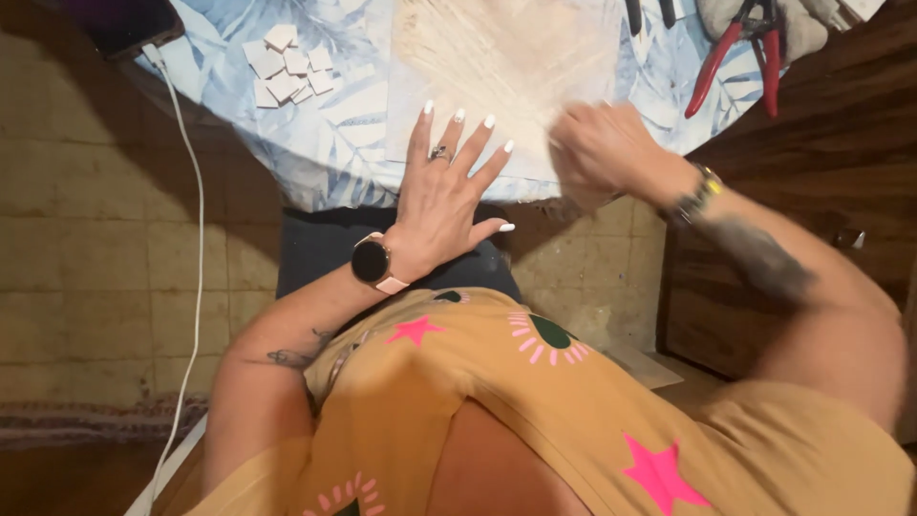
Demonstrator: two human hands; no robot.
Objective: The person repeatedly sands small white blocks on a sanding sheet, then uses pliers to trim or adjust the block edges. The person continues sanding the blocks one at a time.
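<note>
White tiles [285, 63], red pliers [740, 59], pale board [506, 67]

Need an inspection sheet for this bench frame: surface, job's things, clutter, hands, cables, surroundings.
Surface: table under a blue leaf-print cloth.
Job's things: pale square board lying flat on the cloth; left hand pressed flat on its near edge, fingers spread.
Clutter: pile of small white square tiles at far left; red-handled pliers at far right.
Hands: right hand blurred at the board's near right edge, closed; what it holds cannot be told.
Cables: white cable hanging from the table's left side to the floor.
Surroundings: beige tiled floor; dark wooden cabinet on the right.
</note>
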